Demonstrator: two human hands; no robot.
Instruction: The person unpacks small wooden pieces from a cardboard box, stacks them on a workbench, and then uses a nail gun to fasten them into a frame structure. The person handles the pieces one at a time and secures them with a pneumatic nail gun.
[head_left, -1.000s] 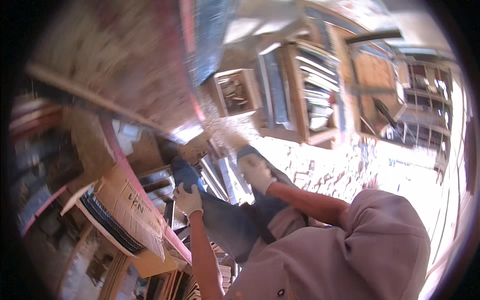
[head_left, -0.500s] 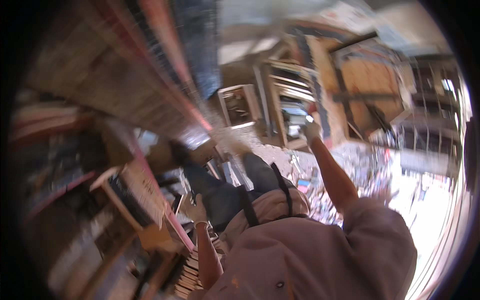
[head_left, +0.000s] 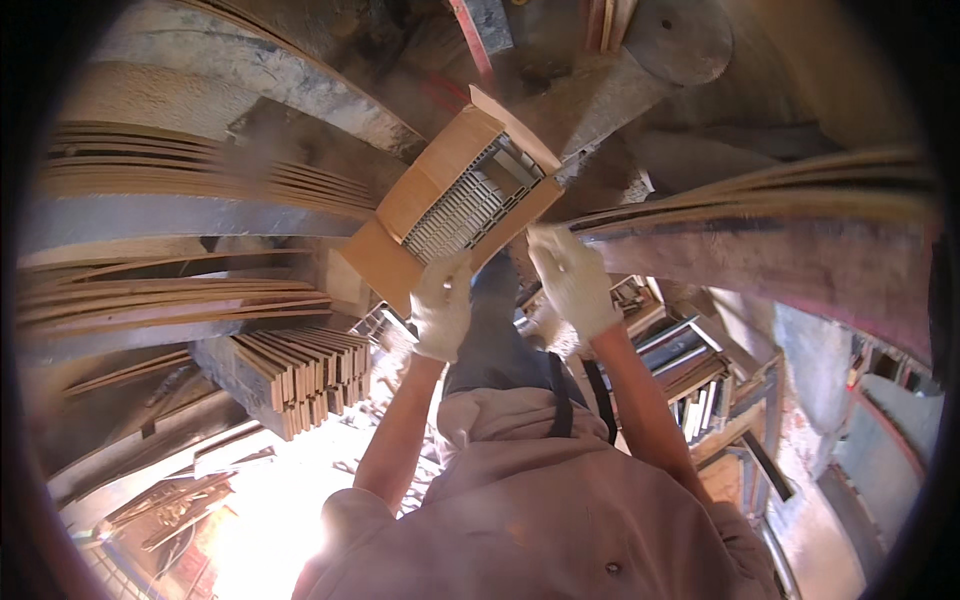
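The open brown box (head_left: 438, 165) is in front of me, turned at a slant. Rows of grey strips (head_left: 455, 218) are inside it. My left hand (head_left: 443, 300) is at its near edge, by a flap (head_left: 382, 262), and my right hand (head_left: 570, 272) is by its near right corner. Both hands look curled, but I cannot tell if they are tight on the box. A pile of short boards (head_left: 298, 375) is on my left.
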